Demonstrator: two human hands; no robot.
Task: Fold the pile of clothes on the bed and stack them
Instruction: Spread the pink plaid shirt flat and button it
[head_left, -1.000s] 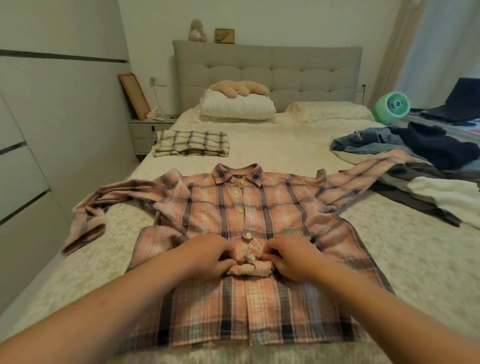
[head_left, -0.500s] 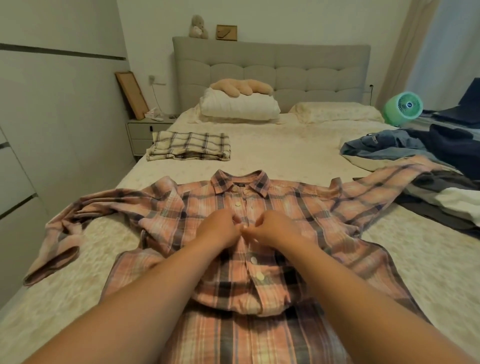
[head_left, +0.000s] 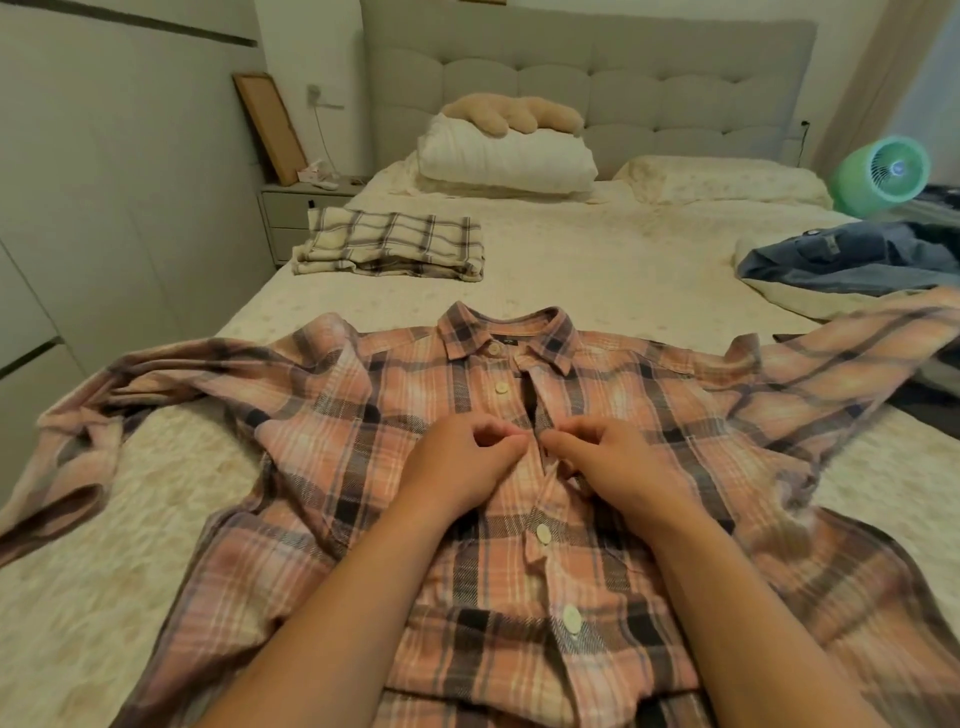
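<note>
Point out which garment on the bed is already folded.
The cream plaid garment near the nightstand: it lies in a compact rectangle, while the pink plaid shirt is spread flat and the denim garment lies crumpled.

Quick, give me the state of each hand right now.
Left hand: fingers curled, pinching the pink plaid shirt at its button strip.
Right hand: fingers curled, pinching the same strip.

the pink plaid shirt (head_left: 363, 431) is soft brushed cloth, matt, with glossy pale plastic-looking buttons; the bed (head_left: 597, 270) wears a matt, nubbly cream cover; the folded check garment (head_left: 389, 241) is woven cloth; the headboard (head_left: 623, 88) is tufted grey fabric; the fan (head_left: 883, 176) is smooth green plastic
</note>
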